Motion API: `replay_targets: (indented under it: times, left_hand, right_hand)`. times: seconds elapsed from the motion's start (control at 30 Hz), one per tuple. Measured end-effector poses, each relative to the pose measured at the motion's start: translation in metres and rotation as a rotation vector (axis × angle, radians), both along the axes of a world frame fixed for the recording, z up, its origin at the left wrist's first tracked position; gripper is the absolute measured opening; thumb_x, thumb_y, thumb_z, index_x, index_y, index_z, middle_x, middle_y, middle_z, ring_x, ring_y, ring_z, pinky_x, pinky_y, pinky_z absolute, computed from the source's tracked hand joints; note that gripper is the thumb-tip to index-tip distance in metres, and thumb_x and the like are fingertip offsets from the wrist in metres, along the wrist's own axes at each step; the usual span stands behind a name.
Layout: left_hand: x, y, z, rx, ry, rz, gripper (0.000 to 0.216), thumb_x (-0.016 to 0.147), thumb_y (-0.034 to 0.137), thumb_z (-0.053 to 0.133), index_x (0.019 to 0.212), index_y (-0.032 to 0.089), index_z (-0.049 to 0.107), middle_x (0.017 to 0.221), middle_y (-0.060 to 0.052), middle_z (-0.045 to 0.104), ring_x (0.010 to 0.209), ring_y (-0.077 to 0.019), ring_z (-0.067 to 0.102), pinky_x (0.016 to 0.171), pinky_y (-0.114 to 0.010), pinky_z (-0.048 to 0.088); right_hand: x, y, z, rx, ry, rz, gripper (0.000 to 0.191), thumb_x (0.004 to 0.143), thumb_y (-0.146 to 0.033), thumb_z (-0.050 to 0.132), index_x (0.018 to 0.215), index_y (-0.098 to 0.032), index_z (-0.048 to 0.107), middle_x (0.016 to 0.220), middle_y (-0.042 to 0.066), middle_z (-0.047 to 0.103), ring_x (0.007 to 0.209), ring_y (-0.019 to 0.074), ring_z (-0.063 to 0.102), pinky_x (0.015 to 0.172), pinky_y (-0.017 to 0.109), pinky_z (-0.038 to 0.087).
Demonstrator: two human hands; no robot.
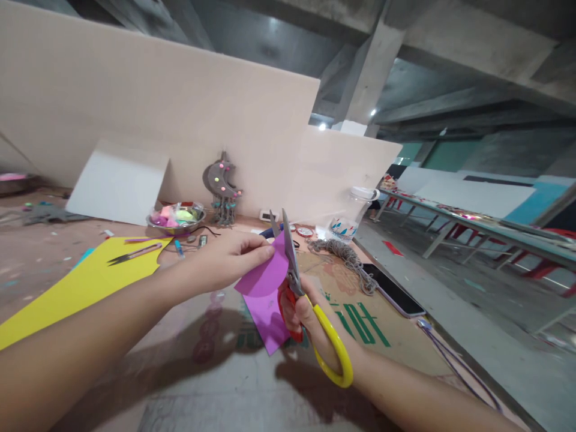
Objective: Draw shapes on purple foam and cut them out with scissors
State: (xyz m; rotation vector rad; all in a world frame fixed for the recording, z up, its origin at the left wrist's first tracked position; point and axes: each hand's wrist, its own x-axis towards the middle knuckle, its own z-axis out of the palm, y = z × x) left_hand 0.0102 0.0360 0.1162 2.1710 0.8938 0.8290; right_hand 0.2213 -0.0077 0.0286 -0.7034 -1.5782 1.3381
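Observation:
My left hand pinches the upper edge of a piece of purple paper between thumb and fingers. A curved edge shows on this piece, and more purple paper hangs or lies below it. In my right hand is a pair of scissors with one yellow and one red handle. Their blades point up and stand apart, with the purple paper's right edge at them. Under both hands lies a printed cardboard sheet.
Yellow paper with tweezers on it lies left. Behind stand a bowl of coloured clay, a grey moon ornament and a plastic jug. Grey cord and a phone lie right, near the table edge.

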Motion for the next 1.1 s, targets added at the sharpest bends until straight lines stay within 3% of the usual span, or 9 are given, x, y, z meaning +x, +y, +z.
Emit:
replay_targets:
  times: [0.27, 0.47, 0.9, 1.1]
  left_hand:
    - [-0.002, -0.002, 0.002, 0.020, 0.047, 0.029, 0.034, 0.097, 0.038, 0.043, 0.071, 0.018, 0.050, 0.070, 0.003, 0.045, 0.066, -0.0128, 0.044, 0.059, -0.026, 0.032]
    - [-0.002, -0.004, 0.003, 0.021, 0.105, 0.006, 0.039, 0.098, 0.044, 0.042, 0.070, 0.018, 0.052, 0.070, 0.002, 0.046, 0.067, -0.0133, 0.045, 0.058, -0.025, 0.033]
    - [0.000, -0.006, 0.001, -0.008, 0.089, 0.015, 0.040, 0.098, 0.046, 0.042, 0.081, 0.017, 0.063, 0.074, 0.001, 0.052, 0.069, -0.0140, 0.049, 0.060, -0.026, 0.035]
    - [-0.002, -0.005, 0.003, 0.037, 0.109, 0.014, 0.038, 0.097, 0.045, 0.043, 0.080, 0.018, 0.062, 0.075, 0.000, 0.054, 0.070, -0.0153, 0.050, 0.060, -0.026, 0.036]
  right_hand:
    - [0.002, -0.001, 0.000, 0.067, -0.079, -0.030, 0.054, 0.089, -0.073, 0.053, 0.111, -0.023, 0.051, 0.070, -0.005, 0.039, 0.056, 0.0126, 0.034, 0.049, 0.025, 0.032]
    - [0.002, -0.005, 0.011, 0.167, -0.181, -0.067, 0.061, 0.085, -0.080, 0.048, 0.110, -0.025, 0.055, 0.090, 0.005, 0.053, 0.080, 0.0219, 0.050, 0.072, 0.037, 0.050]
    - [0.002, -0.005, 0.009, 0.159, -0.204, -0.082, 0.063, 0.086, -0.082, 0.043, 0.111, -0.026, 0.055, 0.091, 0.005, 0.052, 0.079, 0.0218, 0.051, 0.076, 0.036, 0.051]
    - [0.002, -0.001, 0.009, 0.175, -0.178, -0.057, 0.057, 0.089, -0.077, 0.047, 0.116, -0.027, 0.057, 0.098, 0.007, 0.055, 0.087, 0.0247, 0.054, 0.084, 0.041, 0.052]
